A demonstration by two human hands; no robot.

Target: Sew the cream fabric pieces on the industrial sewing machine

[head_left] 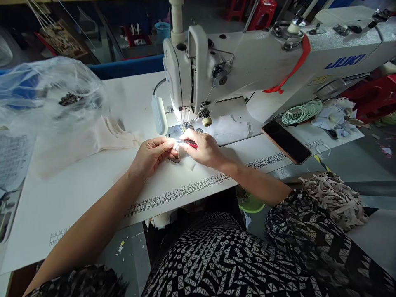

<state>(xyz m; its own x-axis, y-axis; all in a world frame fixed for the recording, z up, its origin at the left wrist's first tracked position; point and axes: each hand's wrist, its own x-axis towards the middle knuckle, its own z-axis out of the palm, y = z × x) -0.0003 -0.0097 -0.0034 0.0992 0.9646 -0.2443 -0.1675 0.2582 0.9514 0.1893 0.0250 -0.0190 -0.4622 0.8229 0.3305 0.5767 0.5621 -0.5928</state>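
My left hand (153, 154) is closed in a pinch on a small pale fabric piece (176, 147), just in front of the sewing machine's needle area (185, 123). Close against it, my right hand (204, 148) grips a small red-handled tool (192, 144) with a thin metal tip pointing at the left fingertips. The fingers hide most of this tool, so its exact kind is unclear. Beneath the hands a dark curved piece (175, 159) shows partly, and a small white scrap (189, 164) lies on the white table (102, 185).
Pale fabric pieces (113, 136) lie at left beside a clear plastic bag (52, 95). The machine head (247, 62) and its lamp (159, 115) stand over the work. A phone (286, 142), coiled pale cord (301, 112) and scraps (334, 115) sit at right.
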